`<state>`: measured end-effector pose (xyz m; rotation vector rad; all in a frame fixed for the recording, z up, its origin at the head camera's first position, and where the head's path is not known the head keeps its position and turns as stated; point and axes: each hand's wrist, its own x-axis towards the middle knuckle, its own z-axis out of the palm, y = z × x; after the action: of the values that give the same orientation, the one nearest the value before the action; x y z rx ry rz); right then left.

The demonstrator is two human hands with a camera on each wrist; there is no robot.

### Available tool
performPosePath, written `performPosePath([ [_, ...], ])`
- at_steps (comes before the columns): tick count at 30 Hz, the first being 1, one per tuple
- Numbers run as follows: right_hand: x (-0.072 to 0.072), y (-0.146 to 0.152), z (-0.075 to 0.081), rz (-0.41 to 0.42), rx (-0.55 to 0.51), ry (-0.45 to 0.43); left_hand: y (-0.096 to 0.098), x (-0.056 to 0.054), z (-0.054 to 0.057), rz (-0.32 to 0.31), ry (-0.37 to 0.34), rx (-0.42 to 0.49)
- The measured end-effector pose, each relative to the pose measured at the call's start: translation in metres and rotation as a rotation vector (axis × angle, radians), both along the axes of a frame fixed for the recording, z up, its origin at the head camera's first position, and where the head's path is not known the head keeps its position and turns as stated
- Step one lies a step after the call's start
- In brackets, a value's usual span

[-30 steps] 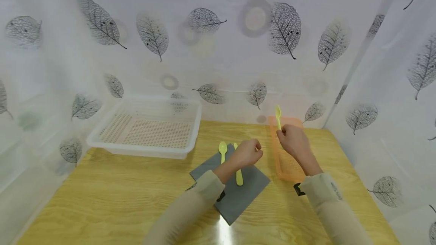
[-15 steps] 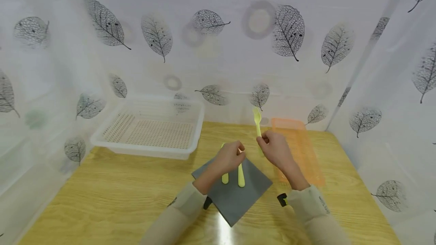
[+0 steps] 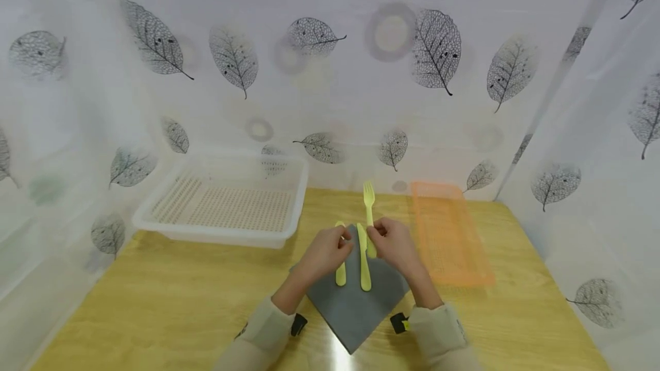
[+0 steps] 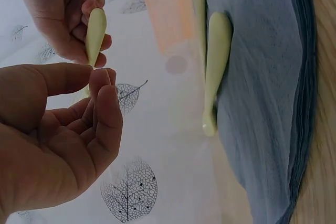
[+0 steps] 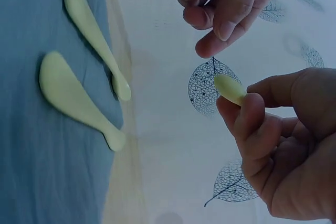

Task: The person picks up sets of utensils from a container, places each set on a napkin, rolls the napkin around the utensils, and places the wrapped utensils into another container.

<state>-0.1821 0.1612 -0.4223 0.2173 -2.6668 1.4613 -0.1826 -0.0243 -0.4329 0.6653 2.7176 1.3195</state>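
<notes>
My right hand (image 3: pixel 394 245) pinches a pale yellow-green plastic fork (image 3: pixel 368 202) by its handle, tines pointing away, above the far right edge of a folded dark grey cloth (image 3: pixel 356 316). In the right wrist view, the tip of the fork handle (image 5: pixel 229 87) pokes out between thumb and fingers. A matching knife (image 3: pixel 364 271) and spoon (image 3: pixel 341 275) lie side by side on the cloth. Over the spoon hovers my left hand (image 3: pixel 323 253), fingers loosely curled and holding nothing, partly hiding the spoon. In the left wrist view, the spoon (image 4: pixel 218 51) lies on the cloth, apart from that hand.
A white perforated basket (image 3: pixel 216 232) stands at the back left of the wooden table (image 3: pixel 196 302). To the right lies a shallow orange basket (image 3: pixel 451 233). Leaf-printed white sheeting (image 3: pixel 330 102) closes off the back and sides.
My right hand has brought the fork leftward from above the orange basket to the cloth. The left hand has shifted left and slightly nearer, uncovering most of the knife.
</notes>
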Motion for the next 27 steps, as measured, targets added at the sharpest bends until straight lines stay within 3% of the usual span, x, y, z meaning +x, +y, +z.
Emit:
performPosePath([
  [5, -0.003, -0.010, -0.004, -0.012, -0.026, -0.077, -0.006, 0.000, -0.001, 0.009, -0.026, 0.000],
  [9, -0.009, -0.018, -0.004, -0.017, -0.024, -0.084, -0.010, -0.002, 0.002, 0.047, -0.022, -0.016],
  [15, -0.011, -0.029, -0.013, 0.040, 0.043, -0.079, -0.015, -0.002, 0.001, 0.054, -0.008, -0.032],
  [20, -0.008, -0.030, -0.028, 0.082, 0.109, -0.132, -0.017, -0.001, -0.002, 0.069, -0.022, -0.042],
  [27, -0.012, -0.025, -0.036, 0.101, 0.147, -0.198, -0.017, -0.006, 0.002, 0.068, -0.008, -0.053],
])
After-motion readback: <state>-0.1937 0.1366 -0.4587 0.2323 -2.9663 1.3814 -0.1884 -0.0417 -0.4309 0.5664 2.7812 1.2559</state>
